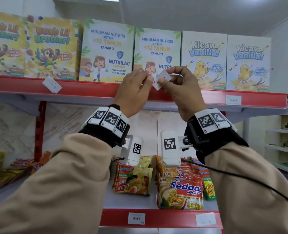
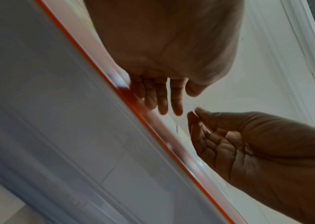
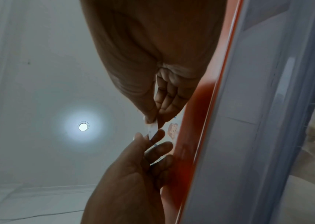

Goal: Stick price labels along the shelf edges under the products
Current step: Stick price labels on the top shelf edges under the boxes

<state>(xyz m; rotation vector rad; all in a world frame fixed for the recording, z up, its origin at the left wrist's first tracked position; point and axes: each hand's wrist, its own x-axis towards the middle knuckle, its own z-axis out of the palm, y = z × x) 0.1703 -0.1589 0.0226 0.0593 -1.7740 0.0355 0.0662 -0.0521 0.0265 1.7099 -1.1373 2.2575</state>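
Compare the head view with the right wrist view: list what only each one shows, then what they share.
Only the head view shows the products: Nutrilac boxes, Kicaw Vanilla boxes, Mie Sedaap noodle packs, and price labels already on the red shelf edge, one of them tilted.

Only the right wrist view shows the round ceiling light and the grey underside of the shelf.

Both show the left hand and right hand pinching one small white label between them, beside the red edge.
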